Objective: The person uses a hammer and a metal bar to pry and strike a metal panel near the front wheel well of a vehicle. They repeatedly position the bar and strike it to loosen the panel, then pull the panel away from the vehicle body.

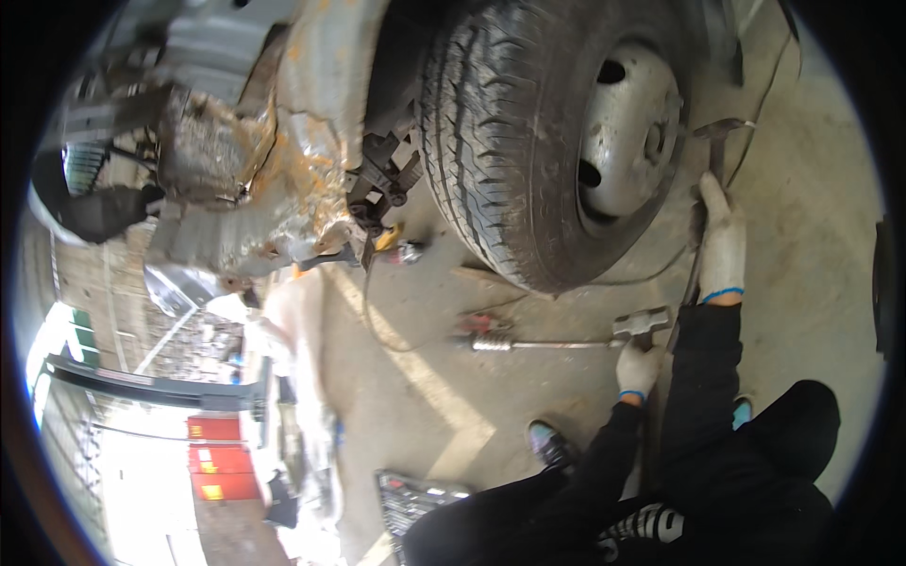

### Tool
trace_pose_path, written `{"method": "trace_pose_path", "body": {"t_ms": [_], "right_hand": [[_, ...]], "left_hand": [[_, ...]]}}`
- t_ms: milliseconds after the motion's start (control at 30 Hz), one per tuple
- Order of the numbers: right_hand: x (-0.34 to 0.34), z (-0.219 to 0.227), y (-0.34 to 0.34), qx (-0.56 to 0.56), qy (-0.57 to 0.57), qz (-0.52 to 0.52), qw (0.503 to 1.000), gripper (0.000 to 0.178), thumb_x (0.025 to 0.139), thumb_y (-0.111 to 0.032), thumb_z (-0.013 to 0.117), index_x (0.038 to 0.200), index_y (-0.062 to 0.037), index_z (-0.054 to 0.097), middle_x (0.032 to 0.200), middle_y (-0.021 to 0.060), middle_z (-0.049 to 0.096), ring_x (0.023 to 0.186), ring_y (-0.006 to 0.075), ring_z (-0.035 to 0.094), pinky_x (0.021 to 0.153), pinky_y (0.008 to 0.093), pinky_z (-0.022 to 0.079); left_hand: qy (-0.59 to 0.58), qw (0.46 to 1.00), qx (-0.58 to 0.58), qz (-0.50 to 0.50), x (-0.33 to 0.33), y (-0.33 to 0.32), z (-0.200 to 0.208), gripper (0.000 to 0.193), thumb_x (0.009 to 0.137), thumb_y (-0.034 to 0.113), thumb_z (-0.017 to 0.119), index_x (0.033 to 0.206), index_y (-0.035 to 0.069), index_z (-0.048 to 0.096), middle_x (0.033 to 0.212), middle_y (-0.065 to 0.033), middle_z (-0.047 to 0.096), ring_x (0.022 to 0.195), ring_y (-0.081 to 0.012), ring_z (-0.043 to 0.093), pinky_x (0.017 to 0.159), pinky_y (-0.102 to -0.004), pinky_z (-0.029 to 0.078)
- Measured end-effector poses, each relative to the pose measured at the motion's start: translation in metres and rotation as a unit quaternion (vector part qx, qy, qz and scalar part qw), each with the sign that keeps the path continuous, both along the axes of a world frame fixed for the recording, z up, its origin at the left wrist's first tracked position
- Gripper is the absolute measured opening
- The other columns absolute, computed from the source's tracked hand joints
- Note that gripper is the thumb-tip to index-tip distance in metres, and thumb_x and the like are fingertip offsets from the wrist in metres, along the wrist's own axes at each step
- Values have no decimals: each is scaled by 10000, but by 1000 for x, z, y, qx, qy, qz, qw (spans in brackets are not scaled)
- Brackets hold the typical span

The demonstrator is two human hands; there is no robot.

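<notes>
In a white glove with a blue cuff, my left hand [641,368] is closed round the handle of a sledgehammer, just below its blocky metal head [642,323]. My right hand [722,231], gloved the same way, reaches farther forward and grips the dark handle of a hammer with a slim, pointed head [725,127]. This second hammer is beside a silver steel wheel [632,132] with a dusty black tire [491,141]. A metal rod with a coil spring [557,344] lies on the floor, its right end by the sledgehammer.
Left of the tire is a rusty, crumpled vehicle body [302,179]. A yellow-and-black power tool [396,247] lies beneath it. Cables [755,123] cross the concrete. Near my feet is an open tool case [411,500]. Red boxes [222,459] stand at the far left.
</notes>
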State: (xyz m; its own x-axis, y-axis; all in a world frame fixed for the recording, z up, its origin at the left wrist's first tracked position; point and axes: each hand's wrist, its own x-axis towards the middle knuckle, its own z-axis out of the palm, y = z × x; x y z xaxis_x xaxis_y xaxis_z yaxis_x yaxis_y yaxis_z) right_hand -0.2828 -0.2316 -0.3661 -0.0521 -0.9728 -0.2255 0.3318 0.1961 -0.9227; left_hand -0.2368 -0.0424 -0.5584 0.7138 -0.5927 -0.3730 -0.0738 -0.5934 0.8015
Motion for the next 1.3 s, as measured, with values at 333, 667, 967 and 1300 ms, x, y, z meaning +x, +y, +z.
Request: {"method": "trace_pose_path", "body": {"t_ms": [333,667,967,1300], "right_hand": [[12,-37,-12,154,-152,-14,976,290,883,-343,675,912,-55,657,671,-35,507,569,72,450,529,232,351],[35,-66,-32,228,-298,-93,922,241,949,-269,615,964,-35,674,709,2,606,618,75,540,540,234,402],[38,-58,-35,241,-289,-128,918,576,983,-413,487,1361,22,489,1275,157,536,1125,240,536,960,355,447],[27,-13,25,190,-247,-245,918,436,991,-395,492,1035,17,628,704,-28,482,596,78,445,561,212,383]], "left_hand": [[-84,975,191,-71,14,25,-9,402,795,366,644,1032,42,651,962,-212,693,954,-408,648,806,-465,511],[4,994,50,-93,123,43,206,263,913,155,501,1073,-10,630,819,-92,678,727,-162,639,660,-295,504],[-828,478,-237,173,199,59,465,268,947,162,523,1022,-61,652,1028,-151,662,829,-257,678,756,-321,591],[-741,657,-42,134,284,45,558,449,894,376,514,896,-25,714,740,-110,670,715,-212,626,671,-382,481]]}}
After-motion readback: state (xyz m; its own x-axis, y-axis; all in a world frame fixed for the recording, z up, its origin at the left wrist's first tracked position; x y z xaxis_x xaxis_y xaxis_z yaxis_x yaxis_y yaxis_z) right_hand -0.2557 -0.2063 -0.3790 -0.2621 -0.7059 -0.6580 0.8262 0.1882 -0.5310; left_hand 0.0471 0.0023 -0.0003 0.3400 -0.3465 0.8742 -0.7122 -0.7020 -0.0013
